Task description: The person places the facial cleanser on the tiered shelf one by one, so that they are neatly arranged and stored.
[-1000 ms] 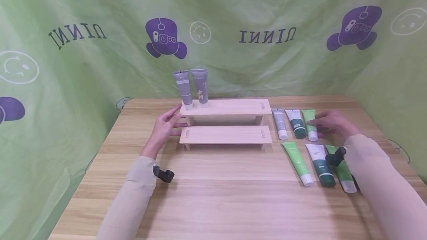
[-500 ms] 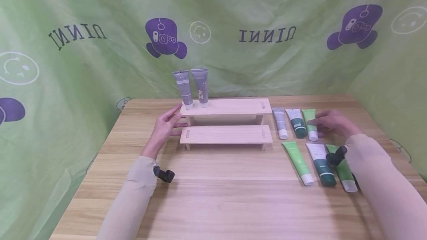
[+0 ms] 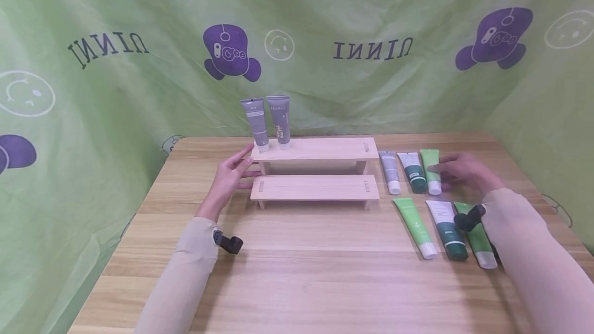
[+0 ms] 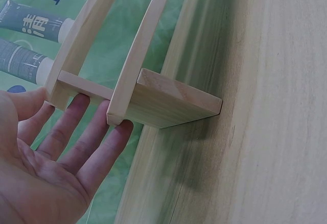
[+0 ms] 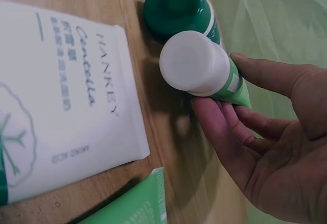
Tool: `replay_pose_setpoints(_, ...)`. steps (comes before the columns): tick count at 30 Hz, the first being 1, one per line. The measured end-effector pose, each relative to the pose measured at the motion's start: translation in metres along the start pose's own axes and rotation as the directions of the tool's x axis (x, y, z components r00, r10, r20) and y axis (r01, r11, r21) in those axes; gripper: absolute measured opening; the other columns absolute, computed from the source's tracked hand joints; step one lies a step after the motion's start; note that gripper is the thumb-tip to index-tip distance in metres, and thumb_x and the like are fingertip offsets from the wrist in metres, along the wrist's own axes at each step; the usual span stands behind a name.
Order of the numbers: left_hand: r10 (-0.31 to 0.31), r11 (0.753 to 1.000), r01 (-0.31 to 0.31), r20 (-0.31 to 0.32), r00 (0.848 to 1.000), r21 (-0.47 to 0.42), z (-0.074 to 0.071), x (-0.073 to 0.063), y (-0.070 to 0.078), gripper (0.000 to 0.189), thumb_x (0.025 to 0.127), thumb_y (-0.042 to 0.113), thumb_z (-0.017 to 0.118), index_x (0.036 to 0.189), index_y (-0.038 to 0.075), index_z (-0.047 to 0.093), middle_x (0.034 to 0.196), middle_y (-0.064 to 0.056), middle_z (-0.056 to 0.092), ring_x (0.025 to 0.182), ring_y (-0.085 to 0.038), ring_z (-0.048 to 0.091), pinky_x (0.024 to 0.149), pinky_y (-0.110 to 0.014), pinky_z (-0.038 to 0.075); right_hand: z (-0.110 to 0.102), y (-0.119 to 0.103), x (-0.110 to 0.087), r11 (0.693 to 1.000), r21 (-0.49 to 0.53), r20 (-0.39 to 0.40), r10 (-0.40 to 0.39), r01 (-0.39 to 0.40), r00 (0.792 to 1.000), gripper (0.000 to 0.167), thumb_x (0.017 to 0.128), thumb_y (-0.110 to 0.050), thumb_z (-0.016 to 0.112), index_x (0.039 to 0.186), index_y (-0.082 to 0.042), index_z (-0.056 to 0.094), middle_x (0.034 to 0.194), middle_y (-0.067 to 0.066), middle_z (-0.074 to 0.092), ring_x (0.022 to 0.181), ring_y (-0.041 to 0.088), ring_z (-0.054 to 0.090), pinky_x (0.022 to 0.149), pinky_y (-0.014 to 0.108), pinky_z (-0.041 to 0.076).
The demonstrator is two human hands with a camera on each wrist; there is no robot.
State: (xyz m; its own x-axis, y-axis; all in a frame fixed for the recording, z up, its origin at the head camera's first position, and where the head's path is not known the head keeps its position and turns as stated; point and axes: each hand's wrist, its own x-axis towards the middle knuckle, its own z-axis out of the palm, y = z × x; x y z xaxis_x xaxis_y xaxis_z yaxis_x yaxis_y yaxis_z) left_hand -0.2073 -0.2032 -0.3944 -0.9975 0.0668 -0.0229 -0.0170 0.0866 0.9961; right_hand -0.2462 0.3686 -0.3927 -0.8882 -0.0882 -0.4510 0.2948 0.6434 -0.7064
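My left hand (image 3: 227, 173) rests against the left end of a two-tier wooden stand (image 3: 315, 188). In the left wrist view its fairly straight fingers (image 4: 84, 147) touch the ends of the boards. Two grey squeeze tubes, one (image 3: 255, 123) leaning slightly and another (image 3: 279, 122) beside it, stand cap-down on the upper tier's left. My right hand (image 3: 466, 171) pinches a light green squeeze tube (image 3: 430, 166) between thumb and fingers, its white cap (image 5: 189, 63) facing the right wrist camera. Next to it lie a white and dark green tube (image 3: 412, 171) and a grey tube (image 3: 389, 171).
Nearer me on the wooden table (image 3: 287, 282) lie a light green tube (image 3: 414, 227), a white and dark green tube (image 3: 446, 230) and a green tube (image 3: 480, 238), partly under my right forearm. A green printed curtain (image 3: 301, 92) hangs behind and on both sides.
The light green tube in my right hand has shifted very slightly up in the head view. My left hand, the stand and the other tubes stay as they were.
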Motion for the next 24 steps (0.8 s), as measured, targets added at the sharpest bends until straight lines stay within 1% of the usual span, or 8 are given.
replay_pose_setpoints(3, 0.001, 1.000, -0.001, 0.000, 1.000, 0.005, 0.000, 0.000, 0.000, 0.048, 0.107, 0.023, 0.052, 0.154, 0.022, 0.042, 0.144, -0.023, 0.051, 0.114, -0.044, 0.063, 0.086, -0.055, 0.059, -0.002, -0.002, 0.000, 1.000, -0.022, -0.004, -0.001, 0.001, 1.000, 0.090, 0.097, -0.041, 0.067, 0.150, 0.015, 0.021, 0.135, 0.033, 0.052, 0.107, 0.030, 0.064, 0.096, 0.050, 0.053)
replay_pose_setpoints(5, -0.001, 1.000, 0.001, -0.003, 1.000, 0.002, 0.000, 0.000, 0.001, 0.048, 0.107, 0.023, 0.052, 0.154, 0.023, 0.043, 0.143, -0.022, 0.053, 0.112, -0.042, 0.065, 0.086, -0.055, 0.059, -0.002, -0.004, -0.001, 1.000, -0.026, -0.003, -0.005, 0.005, 1.000, 0.092, 0.096, -0.043, 0.067, 0.150, 0.016, 0.021, 0.138, 0.036, 0.048, 0.113, 0.037, 0.062, 0.099, 0.055, 0.051)
replay_pose_setpoints(7, -0.002, 1.000, 0.002, -0.003, 1.000, 0.003, 0.000, 0.000, 0.000, 0.048, 0.107, 0.022, 0.052, 0.154, 0.023, 0.043, 0.142, -0.022, 0.053, 0.112, -0.042, 0.065, 0.086, -0.056, 0.059, -0.002, -0.008, -0.003, 1.000, -0.015, -0.007, -0.025, 0.025, 1.000, 0.094, 0.096, -0.044, 0.067, 0.151, 0.016, 0.020, 0.141, 0.038, 0.043, 0.119, 0.044, 0.057, 0.101, 0.055, 0.050)
replay_pose_setpoints(10, -0.001, 1.000, 0.001, -0.004, 1.000, 0.001, 0.000, 0.000, 0.000, 0.048, 0.107, 0.023, 0.052, 0.154, 0.023, 0.044, 0.141, -0.022, 0.054, 0.112, -0.042, 0.065, 0.086, -0.056, 0.059, -0.002, -0.015, -0.006, 0.997, -0.006, -0.012, -0.072, 0.072, 0.997, 0.093, 0.097, -0.042, 0.066, 0.150, 0.018, 0.017, 0.143, 0.042, 0.039, 0.124, 0.047, 0.054, 0.100, 0.053, 0.052)
replay_pose_setpoints(12, 0.000, 1.000, 0.000, -0.002, 1.000, 0.004, 0.000, 0.000, 0.000, 0.048, 0.107, 0.023, 0.052, 0.154, 0.023, 0.044, 0.140, -0.022, 0.054, 0.112, -0.042, 0.065, 0.087, -0.057, 0.058, -0.002, -0.020, -0.008, 0.995, 0.008, -0.023, -0.103, 0.104, 0.994, 0.091, 0.098, -0.039, 0.065, 0.151, 0.017, 0.016, 0.142, 0.042, 0.038, 0.119, 0.043, 0.058, 0.098, 0.049, 0.055)
replay_pose_setpoints(17, 0.001, 1.000, -0.001, 0.001, 1.000, 0.005, 0.001, 0.000, 0.000, 0.048, 0.107, 0.023, 0.052, 0.154, 0.022, 0.043, 0.142, -0.022, 0.052, 0.113, -0.044, 0.064, 0.087, -0.057, 0.058, -0.001, -0.033, -0.013, 0.985, 0.061, -0.045, -0.159, 0.162, 0.986, 0.087, 0.100, -0.032, 0.065, 0.153, 0.015, 0.014, 0.143, 0.040, 0.039, 0.101, 0.022, 0.066, 0.091, 0.044, 0.059)
replay_pose_setpoints(21, 0.000, 1.000, 0.000, 0.002, 1.000, 0.006, 0.001, 0.001, 0.000, 0.049, 0.107, 0.023, 0.052, 0.154, 0.022, 0.042, 0.142, -0.023, 0.051, 0.115, -0.046, 0.062, 0.086, -0.055, 0.059, 0.001, -0.046, -0.017, 0.975, 0.113, -0.059, -0.187, 0.193, 0.981, 0.087, 0.100, -0.030, 0.066, 0.155, 0.011, 0.012, 0.146, 0.038, 0.036, 0.098, 0.014, 0.064, 0.090, 0.041, 0.060)
replay_pose_setpoints(24, 0.000, 1.000, 0.000, 0.001, 1.000, 0.009, 0.000, 0.000, 0.000, 0.049, 0.107, 0.023, 0.052, 0.154, 0.023, 0.042, 0.141, -0.023, 0.052, 0.115, -0.046, 0.062, 0.085, -0.053, 0.060, 0.003, -0.055, -0.022, 0.972, 0.113, -0.072, -0.199, 0.206, 0.977, 0.090, 0.098, -0.033, 0.067, 0.156, 0.009, 0.012, 0.147, 0.038, 0.036, 0.097, 0.014, 0.066, 0.090, 0.041, 0.060)
